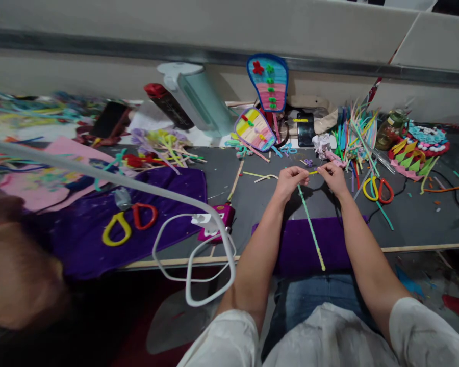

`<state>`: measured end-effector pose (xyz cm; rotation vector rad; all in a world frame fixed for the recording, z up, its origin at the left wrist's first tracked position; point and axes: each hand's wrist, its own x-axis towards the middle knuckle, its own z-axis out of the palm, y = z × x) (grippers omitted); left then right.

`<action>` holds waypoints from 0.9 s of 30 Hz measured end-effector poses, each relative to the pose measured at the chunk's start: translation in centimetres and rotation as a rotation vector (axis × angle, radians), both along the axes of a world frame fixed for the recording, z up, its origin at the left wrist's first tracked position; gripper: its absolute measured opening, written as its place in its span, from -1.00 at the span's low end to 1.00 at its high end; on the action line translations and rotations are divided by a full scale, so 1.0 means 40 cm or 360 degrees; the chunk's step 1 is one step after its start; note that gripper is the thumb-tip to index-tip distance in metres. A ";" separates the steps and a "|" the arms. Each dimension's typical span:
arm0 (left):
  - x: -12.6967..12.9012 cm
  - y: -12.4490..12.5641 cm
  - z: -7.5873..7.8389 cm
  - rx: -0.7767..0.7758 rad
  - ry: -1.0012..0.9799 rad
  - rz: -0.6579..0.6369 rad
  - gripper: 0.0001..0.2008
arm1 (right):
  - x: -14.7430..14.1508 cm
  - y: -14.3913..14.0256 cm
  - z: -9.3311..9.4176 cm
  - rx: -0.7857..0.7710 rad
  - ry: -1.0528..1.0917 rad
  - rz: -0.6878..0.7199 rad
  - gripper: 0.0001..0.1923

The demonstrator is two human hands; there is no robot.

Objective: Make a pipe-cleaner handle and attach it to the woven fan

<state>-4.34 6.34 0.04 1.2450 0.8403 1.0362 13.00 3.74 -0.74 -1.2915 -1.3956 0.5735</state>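
My left hand (292, 181) and my right hand (331, 178) meet over the dark table, fingers pinched. Between them stretches a short yellow pipe cleaner (313, 173), each hand gripping one end. A long green stem with a yellowish end (309, 219) runs down from under my left hand over a folded purple cloth (290, 239) at the table's front edge. Whether my left hand also grips this stem is hidden. Right of my right hand lie scissors with yellow and red handles (378, 189). A pale loose pipe cleaner (265, 177) rests left of my left hand.
Bundled pipe cleaners (357, 130), two colourful fan-shaped crafts (268, 81) and a pale green jug (202, 99) stand along the wall. A white lamp-like tube (137, 183) arches across the left. Another person's blurred arm (19, 275) is at far left, by a second scissors (117, 229).
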 end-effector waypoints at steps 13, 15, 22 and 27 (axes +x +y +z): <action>-0.001 0.000 -0.003 -0.0072 -0.0096 0.0021 -0.70 | -0.005 -0.025 0.033 -0.0303 0.0621 0.0276 -0.62; -0.005 0.002 -0.002 -0.0250 -0.0192 -0.0040 -0.67 | -0.003 -0.034 0.044 -0.0305 0.0712 0.0409 -0.66; -0.013 0.000 0.003 -0.0553 -0.0361 -0.0267 -0.68 | -0.005 -0.038 0.046 -0.0256 0.0749 0.0556 -0.74; -0.008 -0.005 0.003 -0.0573 -0.0323 -0.0272 -0.68 | -0.009 -0.031 0.040 -0.0258 0.0737 0.0471 -0.69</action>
